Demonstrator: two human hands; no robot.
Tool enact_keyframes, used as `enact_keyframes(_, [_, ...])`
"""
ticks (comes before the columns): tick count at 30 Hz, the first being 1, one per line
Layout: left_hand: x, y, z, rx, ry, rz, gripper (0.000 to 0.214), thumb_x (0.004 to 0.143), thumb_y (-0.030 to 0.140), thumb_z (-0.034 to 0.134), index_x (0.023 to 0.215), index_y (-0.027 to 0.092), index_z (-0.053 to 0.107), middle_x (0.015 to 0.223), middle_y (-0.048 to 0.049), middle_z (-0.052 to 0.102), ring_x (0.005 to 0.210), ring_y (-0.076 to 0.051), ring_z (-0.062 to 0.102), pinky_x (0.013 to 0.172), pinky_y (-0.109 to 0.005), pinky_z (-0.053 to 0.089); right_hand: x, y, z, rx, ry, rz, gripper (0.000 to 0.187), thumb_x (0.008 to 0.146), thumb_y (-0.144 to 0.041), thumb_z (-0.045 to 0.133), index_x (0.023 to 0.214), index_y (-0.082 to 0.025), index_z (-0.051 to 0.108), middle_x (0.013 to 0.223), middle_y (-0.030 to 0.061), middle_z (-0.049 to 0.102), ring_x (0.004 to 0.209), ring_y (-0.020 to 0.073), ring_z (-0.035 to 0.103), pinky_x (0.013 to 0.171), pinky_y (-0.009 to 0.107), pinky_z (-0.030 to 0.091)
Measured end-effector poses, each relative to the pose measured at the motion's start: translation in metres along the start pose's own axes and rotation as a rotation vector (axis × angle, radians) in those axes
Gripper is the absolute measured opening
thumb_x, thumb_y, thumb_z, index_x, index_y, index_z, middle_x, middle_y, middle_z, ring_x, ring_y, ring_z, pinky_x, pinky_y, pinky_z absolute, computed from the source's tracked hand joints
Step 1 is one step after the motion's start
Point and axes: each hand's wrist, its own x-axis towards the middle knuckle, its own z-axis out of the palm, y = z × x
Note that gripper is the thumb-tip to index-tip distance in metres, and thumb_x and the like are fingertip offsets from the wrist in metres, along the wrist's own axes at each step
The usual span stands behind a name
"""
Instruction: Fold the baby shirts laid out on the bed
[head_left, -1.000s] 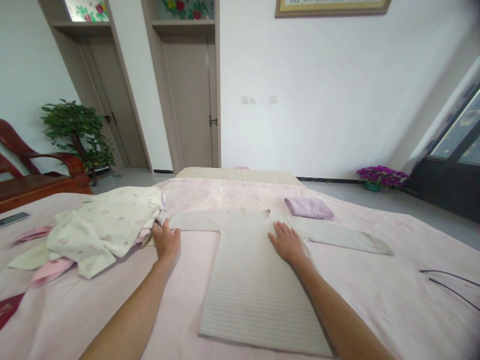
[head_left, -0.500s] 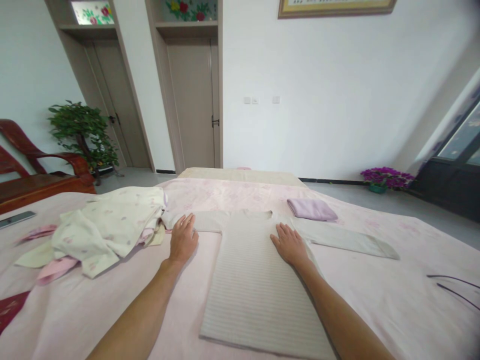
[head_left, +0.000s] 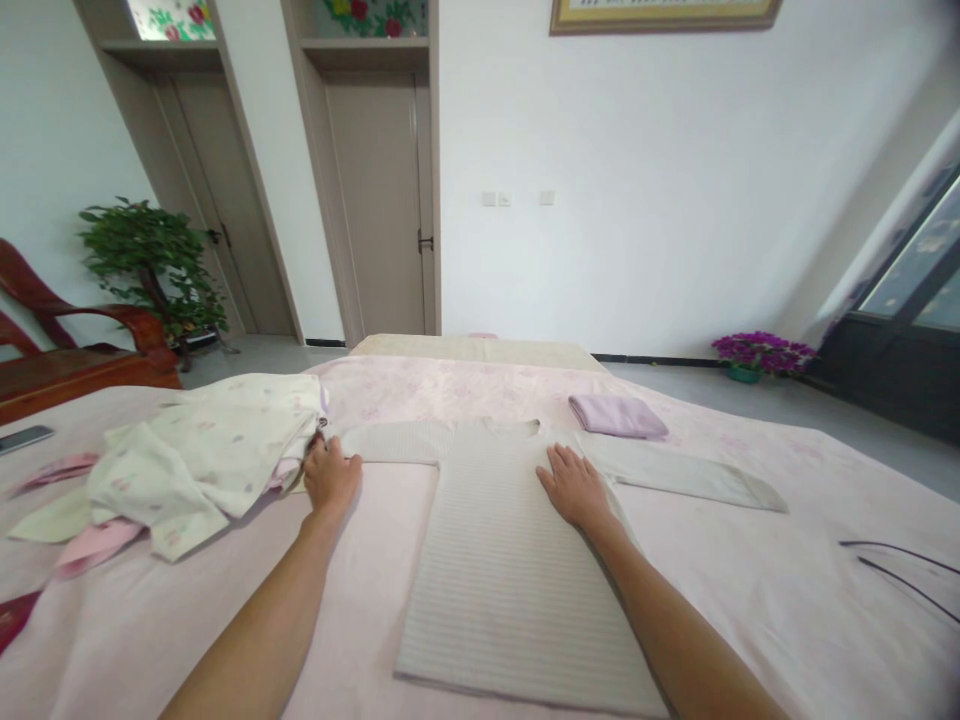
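Observation:
A light grey striped long-sleeved shirt point(head_left: 517, 560) lies flat with its neckline away from me and both sleeves stretched out sideways. My right hand point(head_left: 576, 487) rests palm down on the shirt near the shoulder on the right, fingers extended. At the outer end of the left sleeve point(head_left: 401, 442) is my left hand point(head_left: 332, 478), its fingers slightly bent and the thumb apart. Its fingertips are beside the edge of a heap of cream patterned clothes point(head_left: 202, 450); a small dark item point(head_left: 321, 428) shows there, too small to name.
A pink floral sheet point(head_left: 720, 600) covers the surface. A folded lilac cloth point(head_left: 619, 415) lies beyond the right sleeve. Thin dark glasses arms point(head_left: 900, 555) show at the right edge. A phone point(head_left: 26, 438) and a dark red item point(head_left: 15, 618) lie at far left.
My left hand has slid left along the sleeve to its end, up against the clothes heap, and its fingers have bent a little. My right hand stays on the shirt. The view has shifted slightly.

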Motion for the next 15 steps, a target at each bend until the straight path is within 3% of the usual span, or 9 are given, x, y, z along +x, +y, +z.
enact_keyframes(3, [-0.001, 0.004, 0.0, 0.002, 0.022, 0.095, 0.054, 0.084, 0.025, 0.05, 0.135, 0.007, 0.052, 0.144, -0.0221, 0.048, 0.134, -0.038, 0.041, 0.11, -0.051, 0.034, 0.0, -0.001, -0.002, 0.008, -0.009, 0.007, 0.063, 0.1, -0.05, 0.031, 0.151, -0.013, 0.037, 0.158, 0.014, 0.034, 0.146, 0.0265, 0.028, 0.117, 0.045, 0.017])
enact_keyframes(6, [-0.007, 0.009, 0.001, -0.031, 0.036, 0.355, 0.055, 0.083, 0.018, 0.051, 0.137, 0.009, 0.052, 0.146, -0.0183, 0.049, 0.139, -0.032, 0.037, 0.117, -0.049, 0.026, -0.001, -0.001, -0.003, 0.014, -0.008, 0.006, 0.063, 0.1, -0.05, 0.03, 0.151, -0.013, 0.037, 0.158, 0.014, 0.034, 0.146, 0.0263, 0.027, 0.118, 0.044, 0.017])
enact_keyframes(9, [-0.015, 0.013, 0.001, -0.115, -0.079, 0.577, 0.049, 0.084, 0.013, 0.046, 0.132, 0.015, 0.059, 0.142, -0.0124, 0.055, 0.136, -0.025, 0.044, 0.118, -0.042, 0.029, -0.001, -0.001, -0.003, 0.014, -0.01, 0.006, 0.063, 0.1, -0.049, 0.032, 0.151, -0.012, 0.038, 0.158, 0.0144, 0.034, 0.146, 0.0266, 0.027, 0.118, 0.044, 0.017])
enact_keyframes(12, [-0.02, 0.015, -0.002, -0.185, -0.276, 0.638, 0.041, 0.085, 0.013, 0.045, 0.119, 0.022, 0.066, 0.133, -0.0056, 0.063, 0.128, -0.02, 0.053, 0.116, -0.037, 0.034, 0.0, -0.001, -0.002, 0.017, -0.009, 0.007, 0.063, 0.1, -0.049, 0.032, 0.151, -0.013, 0.038, 0.158, 0.0141, 0.034, 0.146, 0.0268, 0.027, 0.118, 0.045, 0.017])
enact_keyframes(15, [-0.022, 0.015, -0.006, -0.241, -0.338, 0.594, 0.038, 0.085, 0.013, 0.047, 0.116, 0.022, 0.065, 0.127, -0.0044, 0.066, 0.121, -0.02, 0.058, 0.109, -0.036, 0.04, 0.0, 0.0, 0.0, 0.021, 0.0, 0.005, 0.062, 0.1, -0.049, 0.032, 0.15, -0.013, 0.038, 0.158, 0.014, 0.035, 0.146, 0.0268, 0.027, 0.118, 0.045, 0.016])
